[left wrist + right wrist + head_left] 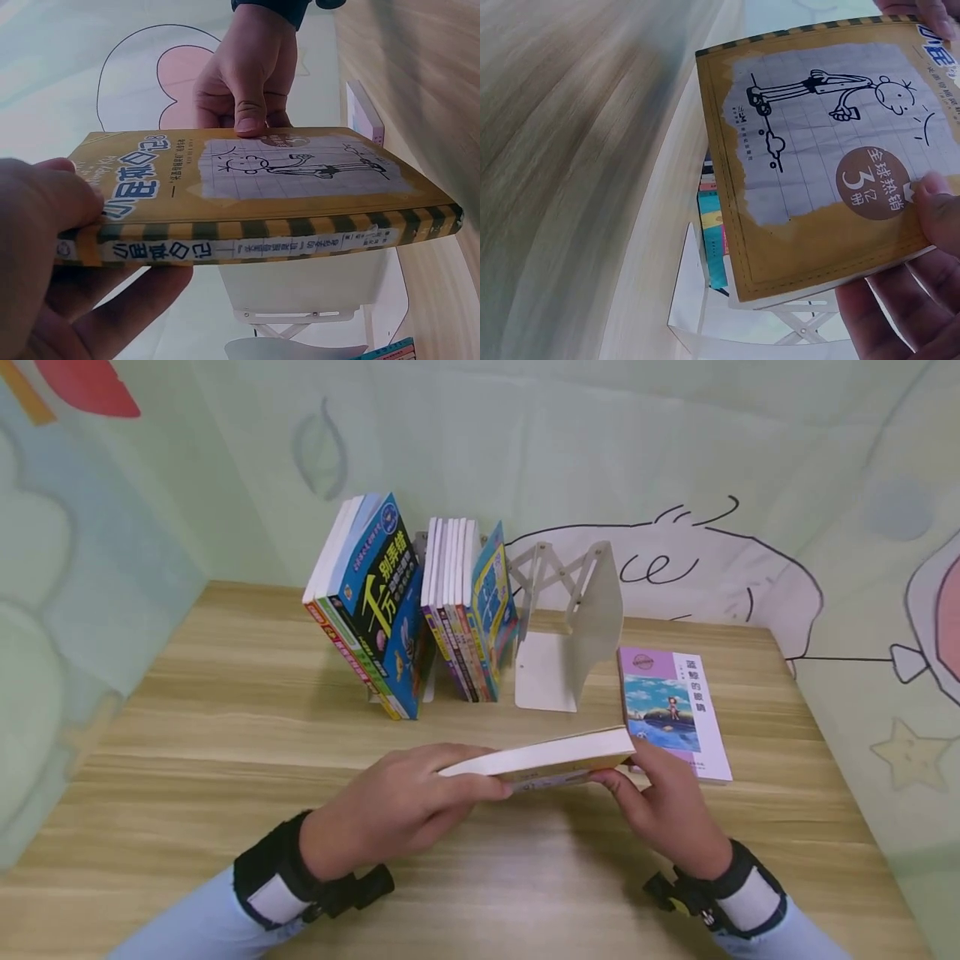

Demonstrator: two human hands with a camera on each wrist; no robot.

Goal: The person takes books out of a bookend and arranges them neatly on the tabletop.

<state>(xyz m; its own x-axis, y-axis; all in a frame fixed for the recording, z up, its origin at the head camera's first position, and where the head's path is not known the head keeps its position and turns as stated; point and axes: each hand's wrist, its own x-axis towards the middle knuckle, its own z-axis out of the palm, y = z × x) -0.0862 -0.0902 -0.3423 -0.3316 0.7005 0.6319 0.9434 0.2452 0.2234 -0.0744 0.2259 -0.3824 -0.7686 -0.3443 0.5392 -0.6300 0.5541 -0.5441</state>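
Observation:
A yellow-brown book with a cartoon figure on its cover and a striped spine is held above the table. My left hand grips one end, thumb on the cover and fingers beneath, as the left wrist view shows. At the other end, my right hand pinches the book, its thumb on the cover in the right wrist view. From the head view the page edges face up and away. A purple and white book lies flat on the table beyond my right hand, slightly overlapped by it in view.
Near the wall stands an off-white metal book rack with crossed bars. Thicker books lean in its left part, and several thin books stand in the section beside them. All rest on a wood-grain table.

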